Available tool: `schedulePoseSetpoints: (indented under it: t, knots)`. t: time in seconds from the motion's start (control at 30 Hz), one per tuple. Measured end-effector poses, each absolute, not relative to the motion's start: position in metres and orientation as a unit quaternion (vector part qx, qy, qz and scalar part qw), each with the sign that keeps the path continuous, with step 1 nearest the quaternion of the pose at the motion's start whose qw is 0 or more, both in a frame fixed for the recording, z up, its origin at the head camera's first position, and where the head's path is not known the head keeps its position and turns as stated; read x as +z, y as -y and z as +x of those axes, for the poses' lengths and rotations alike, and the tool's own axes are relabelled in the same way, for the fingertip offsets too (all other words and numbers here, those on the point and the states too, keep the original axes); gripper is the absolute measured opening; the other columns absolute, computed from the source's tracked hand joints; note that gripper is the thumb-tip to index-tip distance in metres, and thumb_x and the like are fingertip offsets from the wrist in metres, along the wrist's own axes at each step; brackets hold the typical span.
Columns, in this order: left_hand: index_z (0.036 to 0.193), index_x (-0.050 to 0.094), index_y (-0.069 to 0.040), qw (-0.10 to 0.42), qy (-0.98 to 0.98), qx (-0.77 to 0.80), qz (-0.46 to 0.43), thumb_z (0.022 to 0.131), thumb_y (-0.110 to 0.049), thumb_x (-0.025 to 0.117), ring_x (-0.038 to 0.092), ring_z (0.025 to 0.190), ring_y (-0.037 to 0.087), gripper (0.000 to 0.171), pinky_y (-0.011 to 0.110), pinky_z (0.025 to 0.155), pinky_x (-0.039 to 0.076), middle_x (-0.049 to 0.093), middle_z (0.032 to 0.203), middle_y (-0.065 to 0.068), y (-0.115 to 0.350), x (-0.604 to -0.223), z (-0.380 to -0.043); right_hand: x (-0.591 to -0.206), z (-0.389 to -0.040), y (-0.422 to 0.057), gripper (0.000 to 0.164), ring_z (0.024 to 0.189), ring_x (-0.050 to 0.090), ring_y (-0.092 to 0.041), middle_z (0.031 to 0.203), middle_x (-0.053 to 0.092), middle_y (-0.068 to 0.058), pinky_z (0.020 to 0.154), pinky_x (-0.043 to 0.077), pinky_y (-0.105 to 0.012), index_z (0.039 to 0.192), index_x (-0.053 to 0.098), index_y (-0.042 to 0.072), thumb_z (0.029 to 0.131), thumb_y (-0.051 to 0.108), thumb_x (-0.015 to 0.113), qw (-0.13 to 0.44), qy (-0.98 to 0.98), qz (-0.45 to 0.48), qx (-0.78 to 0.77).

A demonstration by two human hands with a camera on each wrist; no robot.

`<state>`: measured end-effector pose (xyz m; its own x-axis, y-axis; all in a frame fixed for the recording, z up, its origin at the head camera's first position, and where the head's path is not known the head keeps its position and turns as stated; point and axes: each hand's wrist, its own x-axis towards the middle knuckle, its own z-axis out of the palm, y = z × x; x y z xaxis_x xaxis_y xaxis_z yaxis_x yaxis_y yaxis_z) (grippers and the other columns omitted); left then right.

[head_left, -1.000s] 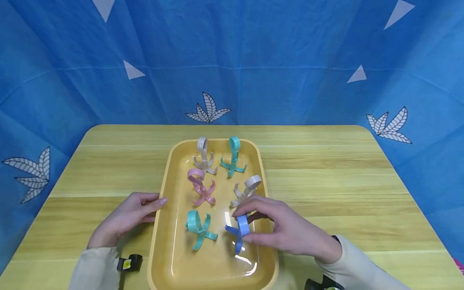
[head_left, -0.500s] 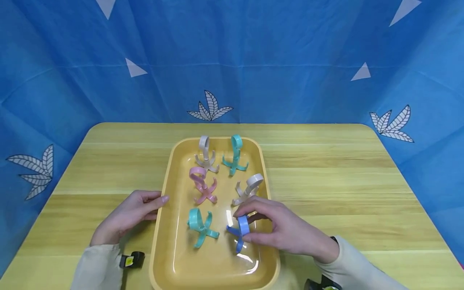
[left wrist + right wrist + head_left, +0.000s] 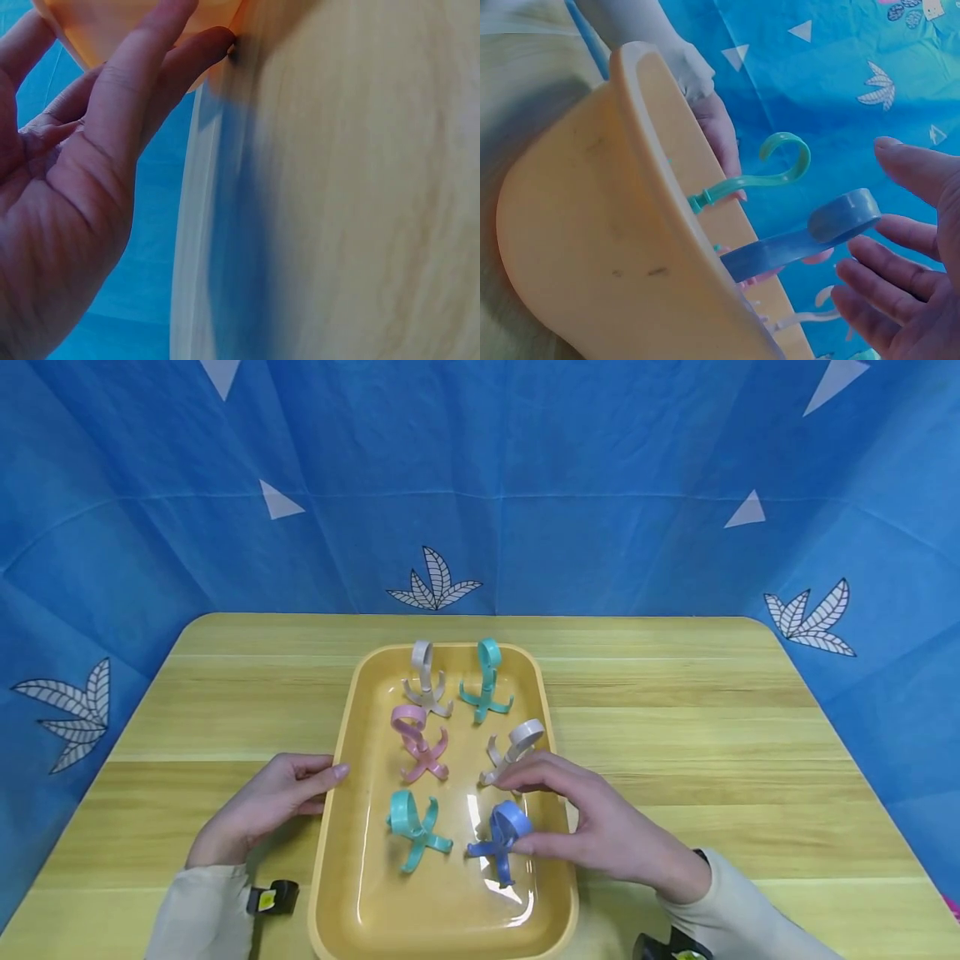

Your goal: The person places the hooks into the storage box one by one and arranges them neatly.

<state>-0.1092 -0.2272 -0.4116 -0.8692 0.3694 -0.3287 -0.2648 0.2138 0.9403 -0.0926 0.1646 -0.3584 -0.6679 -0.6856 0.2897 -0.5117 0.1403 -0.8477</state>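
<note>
Inside the yellow tray (image 3: pixel 318 893) a blue claw hook (image 3: pixel 501 847) stands upright on its curved prongs, its loop at the top. My right hand (image 3: pixel 596 827) is beside that loop with thumb and fingers spread apart; in the right wrist view the blue hook (image 3: pixel 802 240) is not gripped, though I cannot tell whether a fingertip touches it. My left hand (image 3: pixel 266 810) holds the tray's left rim, thumb over the edge and fingers outside, partly hidden. A teal claw hook (image 3: pixel 418 835) stands left of the blue one.
Further back in the tray stand a pink hook (image 3: pixel 424 758), a pale grey hook (image 3: pixel 517 750), another pale grey hook (image 3: pixel 426 693) and a second teal hook (image 3: pixel 486 689). The tray rests on a wooden table (image 3: pixel 675 710) before a blue patterned cloth (image 3: pixel 600 485).
My right hand has let go of the blue hook and spread its fingers; the hook's loop has turned slightly and now shows its round opening. The left hand keeps its place on the rim.
</note>
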Motion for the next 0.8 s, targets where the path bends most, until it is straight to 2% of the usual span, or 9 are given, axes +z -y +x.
schedulePoseSetpoints:
  t: [0.37,0.6,0.7,0.8]
  knots:
    - [0.133,0.048,0.016,0.256,-0.742,0.618,0.047,0.103,-0.024,0.056,0.066,0.103,0.026,0.051,0.04,0.085,0.056,0.061,0.12,0.025,0.232,-0.41,-0.11,-0.355,-0.099,-0.175,0.029,0.11,0.059,-0.027,0.119,0.063,-0.007,0.092,0.052,-0.039,0.121,0.063,0.006,0.096,-0.007,0.057,0.051,-0.743,-0.369,-0.556]
    - [0.134,0.046,0.017,0.256,-0.75,0.607,0.056,0.106,-0.029,0.048,0.063,0.108,0.032,0.054,0.038,0.087,0.055,0.058,0.125,0.029,0.234,-0.41,-0.112,-0.356,-0.108,-0.189,0.027,0.105,0.061,-0.025,0.114,0.065,-0.006,0.087,0.054,-0.034,0.118,0.065,0.007,0.098,-0.006,0.053,0.051,-0.755,-0.325,-0.567]
    - [0.135,0.041,0.021,0.242,-0.756,0.607,0.039,0.108,-0.032,0.039,0.059,0.115,0.034,0.059,0.036,0.09,0.053,0.053,0.13,0.033,0.235,-0.408,-0.114,-0.356,-0.116,-0.198,0.022,0.103,0.062,-0.024,0.114,0.065,-0.008,0.086,0.054,-0.033,0.117,0.065,0.004,0.1,-0.002,0.053,0.049,-0.77,-0.282,-0.57]
    - [0.135,0.04,0.021,0.204,-0.778,0.594,0.005,0.109,-0.032,0.035,0.062,0.11,0.033,0.06,0.036,0.087,0.055,0.056,0.126,0.033,0.238,-0.402,-0.116,-0.357,-0.13,-0.209,0.02,0.105,0.062,-0.022,0.118,0.063,-0.01,0.089,0.053,-0.034,0.119,0.063,0.0,0.102,0.008,0.054,0.07,-0.797,-0.219,-0.558]
